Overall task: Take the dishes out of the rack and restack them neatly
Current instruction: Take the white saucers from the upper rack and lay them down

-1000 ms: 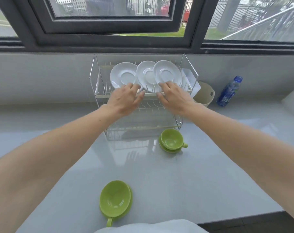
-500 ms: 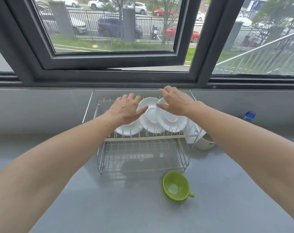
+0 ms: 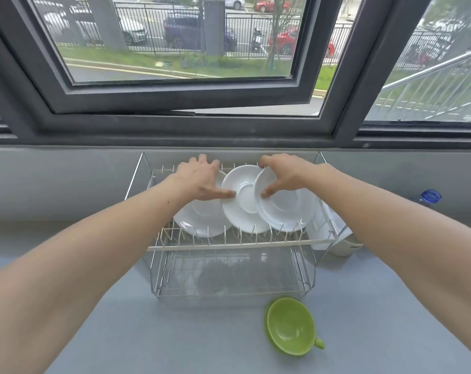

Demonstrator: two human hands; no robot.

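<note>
Three white saucers stand on edge in the top tier of a wire dish rack. My left hand clasps the left saucer, fingers over its top rim and thumb on its front face. The right saucer is held the same way by my right hand, thumb pressed near its left edge. Between them, the middle saucer is free, overlapped by the right one. All three still sit in the rack's slots. A green cup sits on a green saucer on the counter in front of the rack.
The rack's lower tier holds no dishes. A beige container stands right of the rack, with a blue-capped bottle farther right. A grey wall and a dark window frame rise just behind the rack. Grey counter extends left and front.
Both hands rose from the rack's front rail to the saucers' top rims and closed on the outer two. The view tilted up, so the nearer green cup dropped out of sight.
</note>
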